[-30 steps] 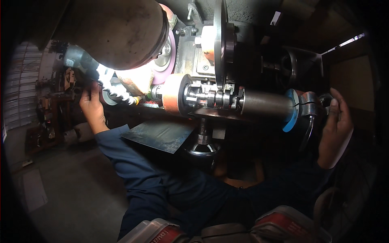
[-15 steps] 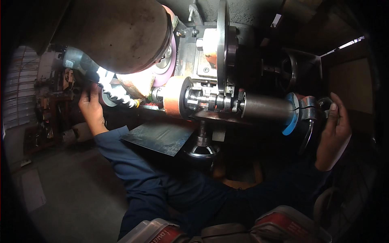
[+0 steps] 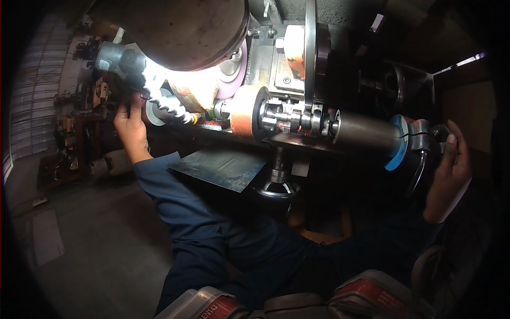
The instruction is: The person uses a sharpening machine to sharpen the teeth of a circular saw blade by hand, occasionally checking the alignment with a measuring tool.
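Note:
My left hand (image 3: pixel 133 127) curls at a grey wheel (image 3: pixel 158 111) behind a ribbed white hose (image 3: pixel 172 106); what its fingertips hold is hidden. My right hand (image 3: pixel 450 170) grips a small metal end fitting (image 3: pixel 440 131) beside a split clamp (image 3: pixel 419 135) with a lever hanging down. Between my hands lie a shaft with lobes (image 3: pixel 295 119), an orange-coated collar (image 3: pixel 245 111), a dark steel cylinder (image 3: pixel 361 130) and a blue ring (image 3: pixel 394 154). Behind them are a pink grinding wheel (image 3: pixel 234 74) and an upright steel disc (image 3: pixel 309 53).
A large dark housing (image 3: pixel 191 29) overhangs the machine at upper left. A flat metal plate (image 3: pixel 220 170) juts toward me beside a lower handwheel (image 3: pixel 276 191). Another handwheel (image 3: pixel 396 87) stands at back right. Shelving with tools (image 3: pixel 79 133) is at left, above a grey floor (image 3: pixel 95 244).
The whole machine and both hands appear shifted rightward, with the machine higher in the picture, as the view has moved. Both hands stay at the same places on the machine.

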Demonstrator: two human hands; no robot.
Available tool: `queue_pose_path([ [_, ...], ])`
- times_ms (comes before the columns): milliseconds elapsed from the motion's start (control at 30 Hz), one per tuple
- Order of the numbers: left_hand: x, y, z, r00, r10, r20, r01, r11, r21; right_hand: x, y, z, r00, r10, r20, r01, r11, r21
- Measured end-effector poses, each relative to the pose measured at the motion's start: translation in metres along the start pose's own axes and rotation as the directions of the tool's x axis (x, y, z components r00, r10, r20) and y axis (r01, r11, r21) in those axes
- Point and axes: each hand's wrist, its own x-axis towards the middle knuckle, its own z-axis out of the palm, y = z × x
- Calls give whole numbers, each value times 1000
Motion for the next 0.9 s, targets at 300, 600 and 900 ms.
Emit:
queue_pose_path([
  [300, 0, -1, 2, 999, 13, -29, -11, 998, 64, 10, -3, -5, 995, 42, 95, -39, 999, -37],
  [600, 1, 1, 4, 1000, 26, 14, -26, 1000, 9, 24, -1, -9, 975, 57, 213, -32, 992, -121],
  [900, 1, 1, 4, 999, 30, 20, -30, 999, -13, 38, 0, -8, 932, 116, 343, -39, 974, -223],
])
